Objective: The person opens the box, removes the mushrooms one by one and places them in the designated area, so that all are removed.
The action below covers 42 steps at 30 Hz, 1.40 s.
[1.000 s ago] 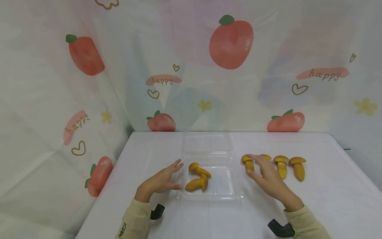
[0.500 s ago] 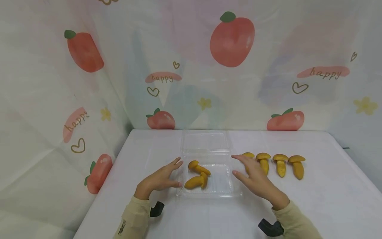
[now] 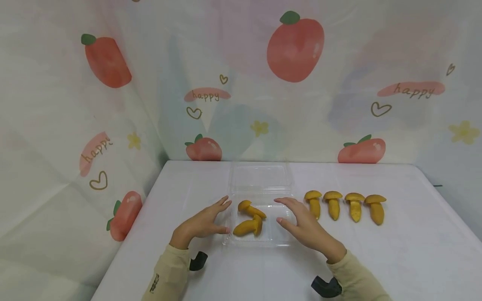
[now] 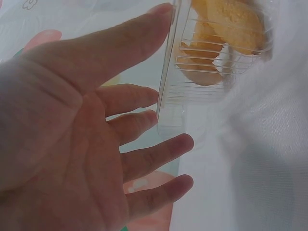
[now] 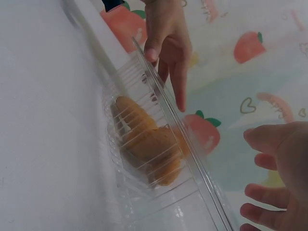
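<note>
A clear plastic clamshell box (image 3: 263, 243) lies with its lid folded back in the head view. Two yellow-brown mushrooms sit in its left half, one at the back (image 3: 245, 206) and one nearer the front (image 3: 244, 228). My left hand (image 3: 201, 223) is at the box's left side, fingers spread; in the left wrist view its thumb (image 4: 139, 41) is at the rim (image 4: 168, 57). Over the box's right part hovers my right hand (image 3: 306, 229), fingers extended and nothing held. The right wrist view shows that hand (image 5: 288, 173) apart from the box rim (image 5: 197, 168).
To the right of the box stands a row of several more mushrooms, from the leftmost (image 3: 312, 204) to the rightmost (image 3: 375, 209). They lie on a white-covered table (image 3: 406, 251). A fruit-patterned curtain (image 3: 241, 50) closes off the back and left.
My right hand has moved left, from the leftmost mushroom of the row to above the box's right part. The left hand and the mushrooms have stayed in place.
</note>
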Tool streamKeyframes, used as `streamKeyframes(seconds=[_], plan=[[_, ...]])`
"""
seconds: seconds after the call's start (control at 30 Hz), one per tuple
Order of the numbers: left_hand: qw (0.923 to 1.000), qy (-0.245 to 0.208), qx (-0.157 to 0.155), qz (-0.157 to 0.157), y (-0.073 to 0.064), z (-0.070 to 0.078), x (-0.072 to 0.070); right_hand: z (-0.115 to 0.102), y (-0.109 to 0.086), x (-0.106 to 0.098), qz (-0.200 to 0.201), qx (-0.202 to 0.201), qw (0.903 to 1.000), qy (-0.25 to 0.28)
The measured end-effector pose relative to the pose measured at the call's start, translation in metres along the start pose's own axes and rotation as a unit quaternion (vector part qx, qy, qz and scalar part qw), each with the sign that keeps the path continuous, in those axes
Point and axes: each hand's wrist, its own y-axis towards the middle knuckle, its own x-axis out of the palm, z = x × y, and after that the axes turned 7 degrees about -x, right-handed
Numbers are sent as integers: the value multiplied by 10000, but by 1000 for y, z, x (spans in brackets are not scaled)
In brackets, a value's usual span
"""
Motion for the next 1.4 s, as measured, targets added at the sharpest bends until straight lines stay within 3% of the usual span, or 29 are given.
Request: streamKeyframes(seconds=[0.2, 0.47, 0.73, 1.07, 1.4], plan=[[10000, 22, -2, 14, 1, -1, 1, -4, 4, 11, -128, -76, 9998, 160], [10000, 62, 29, 51, 1, -2, 2, -10, 10, 21, -752, 153, 9960, 451], [9999, 80, 68, 58, 1, -1, 0, -13, 14, 26, -1011, -180, 9930, 579], [9997, -9, 224, -36, -4, 1, -2, -13, 19, 33, -1518, -49, 9864, 623], [9995, 36, 322, 7, -2, 1, -2, -13, 27, 40, -1632, -87, 9852, 513]])
